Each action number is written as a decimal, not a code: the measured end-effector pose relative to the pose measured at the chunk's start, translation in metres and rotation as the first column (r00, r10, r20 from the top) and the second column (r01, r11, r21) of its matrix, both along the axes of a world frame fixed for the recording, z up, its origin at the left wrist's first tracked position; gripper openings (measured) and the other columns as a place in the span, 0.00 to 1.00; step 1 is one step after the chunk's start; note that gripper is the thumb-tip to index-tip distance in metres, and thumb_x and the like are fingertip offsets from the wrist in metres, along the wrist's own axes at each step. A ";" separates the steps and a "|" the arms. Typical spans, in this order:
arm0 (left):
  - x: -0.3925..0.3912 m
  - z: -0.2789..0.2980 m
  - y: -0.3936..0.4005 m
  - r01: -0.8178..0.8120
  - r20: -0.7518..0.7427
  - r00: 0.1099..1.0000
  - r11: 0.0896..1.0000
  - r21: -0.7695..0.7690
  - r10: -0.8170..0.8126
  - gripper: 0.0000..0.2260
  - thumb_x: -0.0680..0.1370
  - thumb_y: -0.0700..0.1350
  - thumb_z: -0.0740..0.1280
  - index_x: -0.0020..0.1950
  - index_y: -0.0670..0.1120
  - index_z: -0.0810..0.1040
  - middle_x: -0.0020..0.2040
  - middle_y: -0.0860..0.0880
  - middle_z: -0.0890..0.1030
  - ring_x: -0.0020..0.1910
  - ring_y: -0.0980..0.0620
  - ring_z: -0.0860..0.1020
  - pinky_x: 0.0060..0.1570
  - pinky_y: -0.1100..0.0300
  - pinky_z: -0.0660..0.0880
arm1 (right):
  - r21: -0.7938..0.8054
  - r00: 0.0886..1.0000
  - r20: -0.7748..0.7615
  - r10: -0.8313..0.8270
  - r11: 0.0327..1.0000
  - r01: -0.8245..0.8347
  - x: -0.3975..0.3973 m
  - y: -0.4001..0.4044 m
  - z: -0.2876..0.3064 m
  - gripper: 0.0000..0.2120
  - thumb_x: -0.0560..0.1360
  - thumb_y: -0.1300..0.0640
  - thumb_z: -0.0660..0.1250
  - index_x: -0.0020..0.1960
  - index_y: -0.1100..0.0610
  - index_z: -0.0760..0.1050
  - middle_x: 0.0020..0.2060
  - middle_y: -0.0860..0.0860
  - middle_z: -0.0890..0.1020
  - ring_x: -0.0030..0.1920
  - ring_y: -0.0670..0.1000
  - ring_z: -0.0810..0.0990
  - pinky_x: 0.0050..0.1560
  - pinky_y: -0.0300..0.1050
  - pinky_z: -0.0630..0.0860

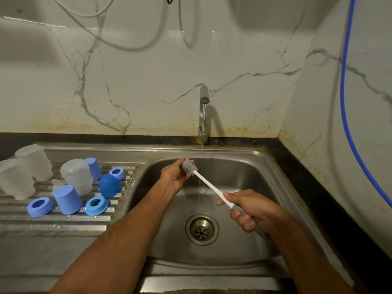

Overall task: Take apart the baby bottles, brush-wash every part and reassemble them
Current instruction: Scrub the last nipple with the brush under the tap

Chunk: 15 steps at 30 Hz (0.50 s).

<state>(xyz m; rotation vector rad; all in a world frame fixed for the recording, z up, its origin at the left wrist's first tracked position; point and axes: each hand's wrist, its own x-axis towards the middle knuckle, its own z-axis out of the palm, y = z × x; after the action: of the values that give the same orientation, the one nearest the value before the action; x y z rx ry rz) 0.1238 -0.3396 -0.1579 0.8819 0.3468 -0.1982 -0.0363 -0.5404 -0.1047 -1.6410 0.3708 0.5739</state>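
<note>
While a thin stream of water falls from the steel tap into the sink, both hands hold a bottle brush above the basin. The right hand is curled round the grey handle at the lower end of the brush, with the thumb lying along the slim white shaft. The left hand closes its fingers round the grey, ribbed, rubbery head at the upper end, just beside the falling water.

The sink is brushed stainless steel with rounded corners and a round drain pierced by small holes. To its left, the ridged steel draining board carries the bottle parts, all apart from one another as pieces. Three frosted, translucent bottle bodies stand mouth down: two at the far left edge, touching each other, and one nearer the middle. Two pale blue, smooth, tapered caps stand upside down, one in front of that middle bottle body and one behind it. Three flat blue screw rings lie with their round openings facing up. A darker blue domed cap sits between two of the rings. Drops of water shine on the ridges.

Veined marble-look tiles line the wall, with rusty stains along the bottom edge, and a blue hose hangs at the right.
</note>
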 end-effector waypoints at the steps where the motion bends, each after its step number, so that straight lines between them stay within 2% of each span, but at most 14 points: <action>1: -0.001 0.000 -0.001 -0.005 -0.019 1.000 1.000 0.000 0.005 0.11 0.80 0.43 0.68 0.59 0.37 0.80 0.53 0.37 0.84 0.49 0.46 0.85 0.43 0.51 0.83 | -0.009 1.000 0.001 0.000 1.000 0.000 -0.001 -0.002 -0.001 0.18 0.84 0.45 0.61 0.60 0.59 0.80 0.27 0.49 0.68 0.23 0.44 0.60 0.22 0.34 0.57; 2: -0.001 -0.001 -0.003 -0.014 -0.036 0.999 1.000 0.000 0.014 0.11 0.80 0.43 0.69 0.59 0.37 0.81 0.52 0.38 0.84 0.48 0.46 0.85 0.42 0.52 0.83 | -0.017 1.000 0.003 0.000 1.000 0.000 -0.001 -0.003 -0.002 0.18 0.84 0.45 0.61 0.59 0.59 0.80 0.27 0.50 0.68 0.23 0.44 0.60 0.22 0.34 0.57; 5: -0.002 -0.003 -0.008 -0.039 -0.065 0.997 0.999 -0.002 0.039 0.11 0.79 0.42 0.70 0.58 0.37 0.81 0.51 0.38 0.85 0.49 0.45 0.85 0.48 0.50 0.83 | -0.039 1.000 0.013 -0.001 0.999 0.001 -0.003 -0.008 -0.004 0.18 0.84 0.45 0.62 0.58 0.59 0.81 0.28 0.50 0.68 0.23 0.44 0.60 0.22 0.35 0.58; 7: -0.006 0.000 -0.011 -0.061 -0.064 0.996 0.998 -0.010 0.060 0.10 0.79 0.41 0.71 0.57 0.37 0.81 0.51 0.37 0.84 0.50 0.45 0.85 0.49 0.49 0.83 | -0.056 1.000 0.017 0.001 0.998 0.000 -0.004 -0.009 -0.003 0.18 0.84 0.45 0.62 0.58 0.58 0.81 0.28 0.50 0.68 0.24 0.44 0.60 0.22 0.35 0.58; 11: -0.003 0.002 0.014 -0.202 -0.080 0.977 0.975 -0.093 0.195 0.12 0.80 0.39 0.68 0.62 0.35 0.78 0.57 0.35 0.83 0.52 0.43 0.85 0.50 0.53 0.83 | -0.098 1.000 0.010 -0.002 0.995 0.003 -0.008 -0.016 -0.002 0.18 0.84 0.46 0.61 0.58 0.58 0.81 0.28 0.50 0.69 0.23 0.45 0.62 0.21 0.35 0.59; 14: 0.003 -0.004 0.033 -0.181 -0.130 0.977 0.982 -0.063 0.172 0.17 0.81 0.43 0.68 0.67 0.35 0.76 0.58 0.37 0.83 0.49 0.44 0.85 0.36 0.55 0.83 | -0.096 0.999 0.003 -0.036 0.995 0.036 -0.008 -0.022 -0.004 0.18 0.84 0.46 0.60 0.58 0.58 0.81 0.28 0.51 0.69 0.23 0.45 0.62 0.22 0.35 0.59; 15: 0.000 -0.004 0.029 -0.141 -0.133 0.982 0.989 -0.052 0.133 0.18 0.81 0.45 0.68 0.67 0.36 0.76 0.58 0.38 0.83 0.50 0.44 0.85 0.35 0.55 0.83 | -0.093 0.999 0.002 -0.044 0.995 0.044 -0.008 -0.023 -0.005 0.18 0.84 0.46 0.60 0.58 0.58 0.80 0.28 0.51 0.69 0.23 0.45 0.61 0.22 0.35 0.59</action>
<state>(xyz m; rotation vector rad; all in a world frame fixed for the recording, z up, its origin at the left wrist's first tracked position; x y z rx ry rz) 0.1236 -0.3107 -0.1617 0.7827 0.5184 -0.1376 -0.0445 -0.5636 -0.1093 -1.7175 0.4381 0.5301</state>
